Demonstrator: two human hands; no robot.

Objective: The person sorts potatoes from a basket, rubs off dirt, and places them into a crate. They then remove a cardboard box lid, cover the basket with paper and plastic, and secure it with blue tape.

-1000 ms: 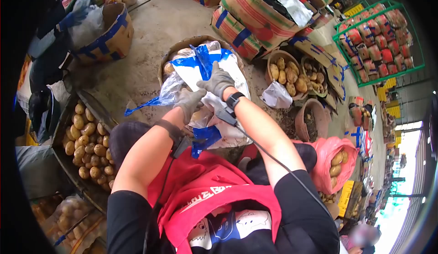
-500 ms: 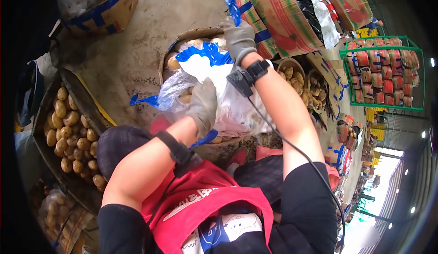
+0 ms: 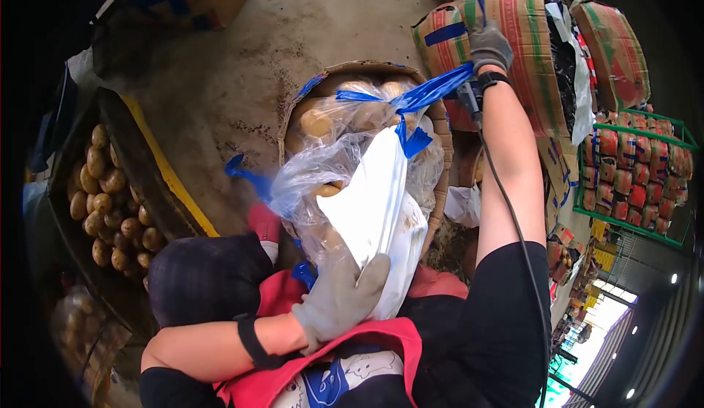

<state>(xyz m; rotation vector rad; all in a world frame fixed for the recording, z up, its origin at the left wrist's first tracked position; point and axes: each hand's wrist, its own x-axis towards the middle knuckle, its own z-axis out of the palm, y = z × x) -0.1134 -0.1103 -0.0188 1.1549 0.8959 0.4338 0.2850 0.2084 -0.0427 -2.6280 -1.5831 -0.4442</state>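
Observation:
A round cardboard container (image 3: 440, 210) stands before me, with potatoes (image 3: 317, 122) under clear plastic (image 3: 308, 173). My right hand (image 3: 490, 47), in a grey glove, is closed on blue tape (image 3: 436, 89) and pulls it taut toward the upper right. That tape runs to the top of a white sheet (image 3: 370, 195) lying over the plastic. My left hand (image 3: 341, 298), also gloved, rests at the sheet's lower end near my apron, its fingers pressed together against the sheet. A loose blue strip (image 3: 249, 177) sticks out on the container's left side.
A bin of potatoes (image 3: 114, 203) with a yellow edge (image 3: 169, 177) is at the left. Striped cardboard containers (image 3: 513, 63) lie at the upper right. Another taped cardboard container (image 3: 198, 1) is at the upper left. Behind, a green rack (image 3: 638, 232) holds red packages.
My right hand has moved right, stretching the blue tape. My left hand has come down toward my apron, and the white sheet is drawn out lengthwise. The view has shifted.

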